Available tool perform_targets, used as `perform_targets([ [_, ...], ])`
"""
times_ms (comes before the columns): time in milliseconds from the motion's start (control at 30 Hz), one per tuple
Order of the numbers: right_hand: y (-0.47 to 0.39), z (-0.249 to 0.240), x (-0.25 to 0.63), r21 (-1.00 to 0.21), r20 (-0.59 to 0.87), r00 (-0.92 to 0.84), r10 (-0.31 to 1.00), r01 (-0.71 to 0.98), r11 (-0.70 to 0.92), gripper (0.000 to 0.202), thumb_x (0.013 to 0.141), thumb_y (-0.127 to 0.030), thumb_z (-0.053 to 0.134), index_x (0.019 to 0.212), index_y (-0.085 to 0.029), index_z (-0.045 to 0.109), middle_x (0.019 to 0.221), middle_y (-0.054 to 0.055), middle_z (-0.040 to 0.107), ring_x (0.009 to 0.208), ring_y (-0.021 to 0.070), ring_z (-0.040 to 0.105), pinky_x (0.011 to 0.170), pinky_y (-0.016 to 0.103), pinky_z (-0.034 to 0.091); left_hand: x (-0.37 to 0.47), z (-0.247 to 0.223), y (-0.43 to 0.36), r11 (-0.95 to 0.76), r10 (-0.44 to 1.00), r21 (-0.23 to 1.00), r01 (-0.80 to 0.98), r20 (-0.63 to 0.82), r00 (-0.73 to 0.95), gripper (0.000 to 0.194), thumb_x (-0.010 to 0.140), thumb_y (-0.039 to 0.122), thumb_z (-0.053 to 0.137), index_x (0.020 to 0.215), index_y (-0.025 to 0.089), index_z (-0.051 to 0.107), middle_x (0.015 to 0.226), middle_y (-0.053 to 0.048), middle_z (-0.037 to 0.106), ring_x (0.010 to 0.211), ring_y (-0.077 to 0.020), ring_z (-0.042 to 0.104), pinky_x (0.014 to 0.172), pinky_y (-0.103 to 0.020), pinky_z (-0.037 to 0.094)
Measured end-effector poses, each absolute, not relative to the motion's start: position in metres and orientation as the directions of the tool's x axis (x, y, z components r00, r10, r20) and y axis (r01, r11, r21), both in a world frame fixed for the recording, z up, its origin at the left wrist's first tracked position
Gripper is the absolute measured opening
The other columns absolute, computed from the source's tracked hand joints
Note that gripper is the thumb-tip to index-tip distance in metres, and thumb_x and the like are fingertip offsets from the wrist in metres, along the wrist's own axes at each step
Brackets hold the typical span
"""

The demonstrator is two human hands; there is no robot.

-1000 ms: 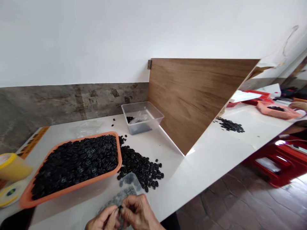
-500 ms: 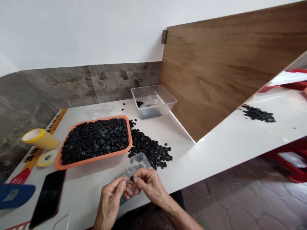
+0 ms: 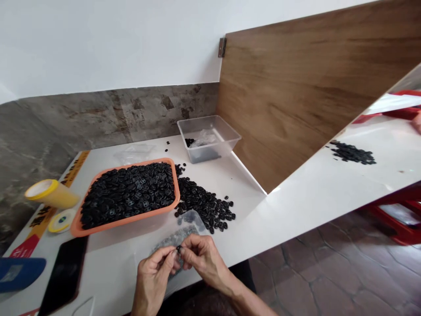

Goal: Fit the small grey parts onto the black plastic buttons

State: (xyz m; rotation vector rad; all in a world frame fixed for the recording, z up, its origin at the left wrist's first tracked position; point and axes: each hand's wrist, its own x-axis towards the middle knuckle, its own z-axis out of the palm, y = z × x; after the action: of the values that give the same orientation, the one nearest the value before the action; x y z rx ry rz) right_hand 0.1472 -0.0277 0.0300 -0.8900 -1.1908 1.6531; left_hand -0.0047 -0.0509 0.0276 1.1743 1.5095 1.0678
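Observation:
My left hand (image 3: 154, 272) and my right hand (image 3: 204, 259) meet fingertip to fingertip near the table's front edge. Between them is a small black oval piece (image 3: 179, 248), pinched by the right thumb and forefinger. The left thumb and forefinger are pressed together against its other side; whatever else they hold is too small to make out. Below the hands, partly covered by them, lies a clear plastic container (image 3: 196, 218) with many tiny grey pieces. Just beyond it spreads a loose pile of black oval pieces (image 3: 207, 204).
An orange-rimmed basin (image 3: 176, 184) is heaped with black pieces. Behind stands a clear bin (image 3: 230, 142) beside a wooden panel (image 3: 289, 101). To the left are a tipped yellow cup (image 3: 61, 195), a lid (image 3: 61, 220), a phone (image 3: 66, 274) and a blue object (image 3: 21, 274).
The view has shifted slightly. Both hands stay together at the black piece, which shows less between the fingertips now.

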Motion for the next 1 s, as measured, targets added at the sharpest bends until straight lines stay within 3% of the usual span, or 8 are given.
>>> perform_targets([
  [233, -0.026, 0.022, 0.144, -0.930, -0.116, -0.367, 0.923, -0.286, -0.231, 0.046, 0.073, -0.055, 0.068, 0.064, -0.013, 0.054, 0.051, -0.002, 0.053, 0.042, 0.0068, 0.049, 0.043, 0.017, 0.037, 0.001, 0.024, -0.048, 0.161, 0.982, 0.973, 0.166, -0.142, -0.120, 0.031, 0.072, 0.044, 0.063, 0.073, 0.015, 0.072, 0.048, -0.001, 0.063, 0.045, -0.0136, 0.056, 0.049, -0.022, 0.049],
  [367, -0.023, 0.017, 0.147, -0.918, -0.103, -0.331, 0.938, -0.331, -0.218, 0.046, 0.073, -0.056, 0.067, 0.066, -0.012, 0.055, 0.050, -0.001, 0.055, 0.041, 0.0069, 0.050, 0.042, 0.017, 0.038, 0.001, 0.028, -0.043, 0.146, 0.989, 0.971, 0.189, -0.138, -0.053, 0.034, 0.076, 0.046, 0.061, 0.079, 0.014, 0.073, 0.054, -0.003, 0.067, 0.050, -0.0158, 0.060, 0.054, -0.024, 0.052],
  [433, -0.022, 0.016, 0.153, -0.926, -0.082, -0.294, 0.952, -0.330, -0.181, 0.045, 0.074, -0.055, 0.067, 0.066, -0.012, 0.057, 0.050, -0.002, 0.055, 0.041, 0.0068, 0.050, 0.044, 0.017, 0.038, -0.002, 0.032, -0.035, 0.115, 0.993, 0.958, 0.263, -0.115, -0.014, 0.038, 0.081, 0.046, 0.056, 0.090, 0.013, 0.072, 0.061, -0.004, 0.070, 0.056, -0.0176, 0.063, 0.059, -0.026, 0.053],
  [533, -0.021, 0.020, 0.167, -0.939, -0.065, -0.226, 0.972, -0.317, -0.137, 0.041, 0.077, -0.051, 0.067, 0.067, -0.012, 0.058, 0.051, -0.001, 0.056, 0.042, 0.0072, 0.051, 0.046, 0.018, 0.039, 0.003, 0.040, -0.010, 0.004, 0.999, 0.849, 0.529, -0.023, 0.029, 0.043, 0.090, 0.042, 0.041, 0.107, 0.011, 0.068, 0.078, -0.009, 0.074, 0.068, -0.0199, 0.068, 0.066, -0.028, 0.054],
  [633, -0.023, 0.025, 0.183, -0.947, -0.062, -0.154, 0.986, -0.303, -0.107, 0.038, 0.077, -0.048, 0.067, 0.068, -0.012, 0.059, 0.052, -0.001, 0.057, 0.043, 0.0080, 0.051, 0.047, 0.019, 0.039, 0.027, 0.047, 0.032, -0.126, 0.990, 0.690, 0.713, 0.041, 0.136, 0.032, 0.091, 0.029, 0.042, 0.105, 0.016, 0.068, 0.104, -0.011, 0.071, 0.094, -0.0221, 0.066, 0.086, -0.032, 0.048],
  [767, -0.027, 0.026, 0.202, -0.959, -0.076, -0.084, 0.993, -0.266, -0.096, 0.040, 0.076, -0.050, 0.068, 0.067, -0.013, 0.058, 0.053, 0.000, 0.057, 0.042, 0.0083, 0.051, 0.046, 0.019, 0.037, 0.074, 0.041, 0.085, -0.182, 0.965, 0.588, 0.788, -0.045, 0.257, 0.016, 0.087, 0.020, 0.053, 0.086, 0.016, 0.068, 0.094, -0.009, 0.070, 0.094, -0.0217, 0.063, 0.088, -0.040, 0.046],
  [1000, -0.026, 0.031, 0.233, -0.964, -0.128, -0.047, 0.991, -0.228, -0.135, 0.041, 0.075, -0.051, 0.069, 0.068, -0.013, 0.056, 0.055, 0.001, 0.057, 0.042, 0.0075, 0.049, 0.046, 0.019, 0.035, 0.101, 0.013, 0.111, -0.152, 0.934, 0.586, 0.796, -0.178, 0.309, 0.020, 0.088, 0.030, 0.057, 0.099, 0.014, 0.062, 0.106, -0.006, 0.063, 0.100, -0.0208, 0.059, 0.088, -0.044, 0.046],
])
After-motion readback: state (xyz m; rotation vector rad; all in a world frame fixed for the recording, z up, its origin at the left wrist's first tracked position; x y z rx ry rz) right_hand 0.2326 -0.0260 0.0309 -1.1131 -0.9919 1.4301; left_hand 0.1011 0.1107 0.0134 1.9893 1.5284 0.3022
